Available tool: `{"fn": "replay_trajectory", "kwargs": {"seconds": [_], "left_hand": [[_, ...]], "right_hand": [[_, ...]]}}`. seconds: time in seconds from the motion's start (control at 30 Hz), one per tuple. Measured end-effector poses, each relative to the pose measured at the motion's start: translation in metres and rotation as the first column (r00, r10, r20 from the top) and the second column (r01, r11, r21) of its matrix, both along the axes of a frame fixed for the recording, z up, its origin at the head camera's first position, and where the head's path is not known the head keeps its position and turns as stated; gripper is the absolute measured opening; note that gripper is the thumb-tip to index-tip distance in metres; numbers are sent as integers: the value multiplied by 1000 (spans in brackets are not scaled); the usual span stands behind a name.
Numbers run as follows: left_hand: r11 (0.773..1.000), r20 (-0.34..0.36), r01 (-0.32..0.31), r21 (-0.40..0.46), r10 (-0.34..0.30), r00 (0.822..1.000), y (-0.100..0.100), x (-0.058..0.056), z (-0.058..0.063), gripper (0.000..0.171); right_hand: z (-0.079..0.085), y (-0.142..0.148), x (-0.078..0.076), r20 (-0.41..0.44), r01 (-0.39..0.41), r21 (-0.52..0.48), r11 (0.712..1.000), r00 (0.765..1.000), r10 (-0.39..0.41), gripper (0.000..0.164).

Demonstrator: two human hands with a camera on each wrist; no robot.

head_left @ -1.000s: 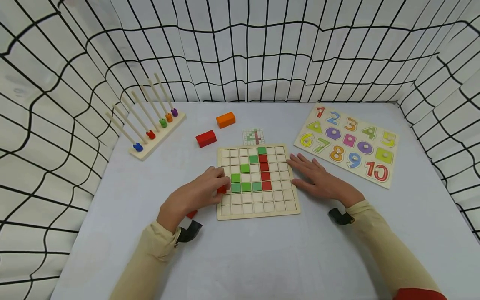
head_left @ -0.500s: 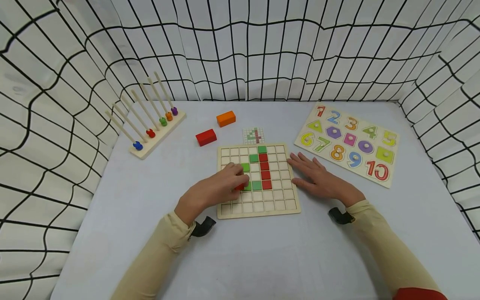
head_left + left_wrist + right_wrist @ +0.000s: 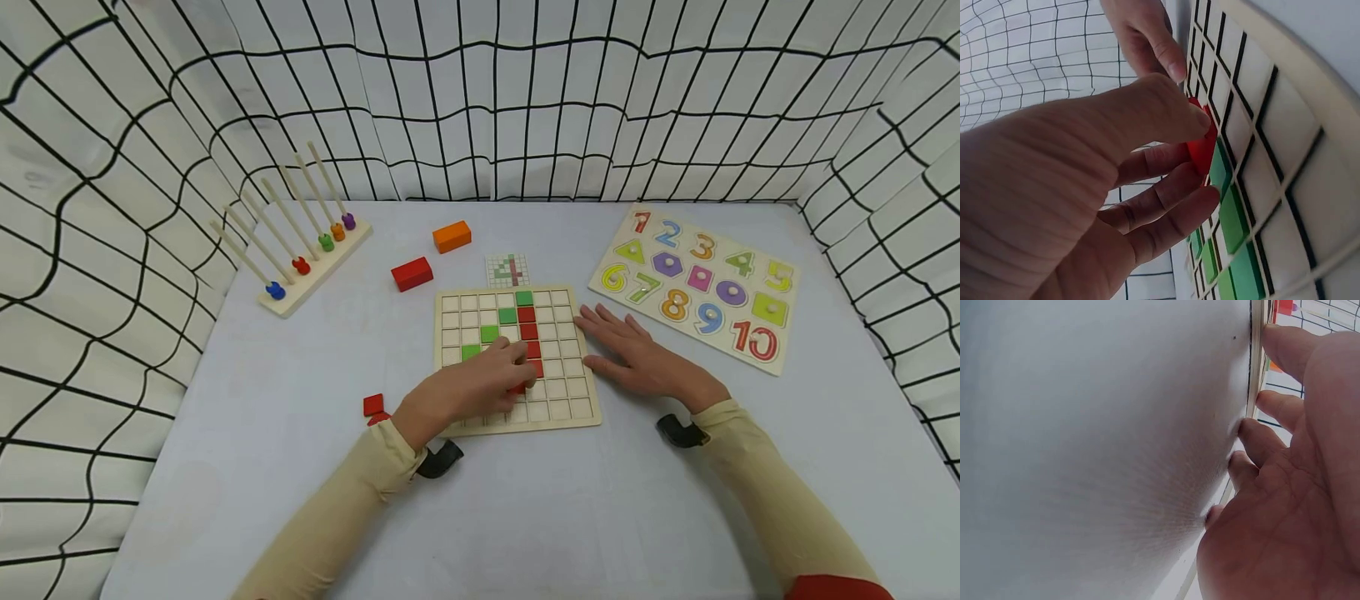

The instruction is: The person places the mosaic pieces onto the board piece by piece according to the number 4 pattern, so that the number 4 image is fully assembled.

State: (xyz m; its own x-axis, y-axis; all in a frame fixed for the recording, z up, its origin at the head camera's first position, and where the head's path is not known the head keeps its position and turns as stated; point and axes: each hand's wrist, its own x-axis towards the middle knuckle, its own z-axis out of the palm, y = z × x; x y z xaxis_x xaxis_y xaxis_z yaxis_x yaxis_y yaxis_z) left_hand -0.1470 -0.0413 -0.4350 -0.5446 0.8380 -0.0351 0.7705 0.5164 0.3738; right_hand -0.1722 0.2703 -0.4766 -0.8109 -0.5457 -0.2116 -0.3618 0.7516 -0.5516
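Observation:
My left hand [image 3: 480, 385] is over the wooden grid board [image 3: 558, 412], pinching a red square tile [image 3: 1202, 147] between thumb and fingers. In the left wrist view the tile stands tilted, close over the grid cells beside a row of green tiles [image 3: 1233, 217]. On the board a column of red tiles [image 3: 528, 332] runs down from a green tile [image 3: 523, 298], and more green tiles step down to the left. Part of the bottom green row is hidden behind my left hand. My right hand [image 3: 637, 358] lies flat, its straight fingers touching the board's right edge.
Loose red tiles [image 3: 373, 405] lie left of the board, partly behind the left sleeve. A pattern card [image 3: 507, 271], a red block [image 3: 412, 274] and an orange block [image 3: 452, 237] lie behind it. A peg abacus [image 3: 318, 267] stands left; a number puzzle [image 3: 693, 287] lies right.
My left hand has moved rightward across the board with the red tile, from its left edge to below the red column. The right hand has stayed in place.

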Motion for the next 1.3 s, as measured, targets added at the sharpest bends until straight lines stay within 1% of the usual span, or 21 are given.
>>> {"fn": "replay_trajectory", "kwargs": {"seconds": [0.13,0.23,0.37,0.47,0.73,0.93,1.13,1.3], "left_hand": [[1000,19,3,-27,-2,1000,12,1,-4,9],[999,32,21,-32,-20,999,20,2,-4,10],[998,37,28,-62,-25,999,27,3,-6,10],[996,22,23,-86,-21,1000,30,3,-6,9],[996,-42,19,-86,-22,999,32,4,-5,7],[997,-82,-8,-74,2,997,33,5,-6,5],[997,-81,-27,-79,20,997,33,6,-8,6],[999,-60,-27,-42,25,998,32,5,-10,8]], "right_hand": [[-1,0,-1,2,1,4,1000,1000,-1,72],[-1,0,-1,4,5,4,1000,1000,-5,73],[0,0,0,8,5,-1,1000,1000,-5,74],[0,0,0,6,3,-1,1000,1000,-3,73],[0,0,-1,-5,0,12,1000,1000,0,73],[0,0,0,-8,-2,-1,1000,1000,2,73],[2,0,0,-4,-3,-7,1000,1000,3,72],[2,0,0,-6,-6,-9,1000,1000,6,72]]}}
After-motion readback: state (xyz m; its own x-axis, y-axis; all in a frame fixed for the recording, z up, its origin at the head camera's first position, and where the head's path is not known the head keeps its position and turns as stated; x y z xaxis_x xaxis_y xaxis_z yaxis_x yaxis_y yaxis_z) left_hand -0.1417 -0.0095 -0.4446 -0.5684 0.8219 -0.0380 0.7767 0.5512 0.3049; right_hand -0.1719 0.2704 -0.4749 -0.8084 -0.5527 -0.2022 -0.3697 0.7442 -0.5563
